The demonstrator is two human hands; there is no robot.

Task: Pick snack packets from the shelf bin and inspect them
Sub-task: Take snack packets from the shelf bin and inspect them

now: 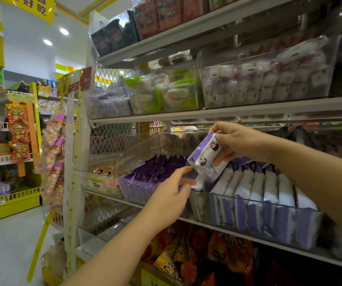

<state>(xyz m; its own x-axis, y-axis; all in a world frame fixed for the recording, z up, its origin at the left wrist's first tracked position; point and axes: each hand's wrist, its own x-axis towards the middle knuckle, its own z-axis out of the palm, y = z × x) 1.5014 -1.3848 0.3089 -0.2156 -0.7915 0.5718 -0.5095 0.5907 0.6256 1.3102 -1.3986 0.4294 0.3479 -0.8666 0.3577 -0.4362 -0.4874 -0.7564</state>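
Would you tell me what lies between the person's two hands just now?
In the head view, purple-and-white snack packets span the gap: the right hand grips their top, the left hand touches their lower end.

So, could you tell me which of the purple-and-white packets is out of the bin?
The packet held up between both hands; the other packets stand upright in the clear bin.

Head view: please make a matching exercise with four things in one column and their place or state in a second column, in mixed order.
1. right hand
2. left hand
3. purple-and-white packets
4. clear flap lid

A. standing in a row in the bin
B. raised open above dark purple packets
C. gripping the top of the lifted packets
D. fingers at the lower end of the lifted packets

Pairs: 1-C, 2-D, 3-A, 4-B
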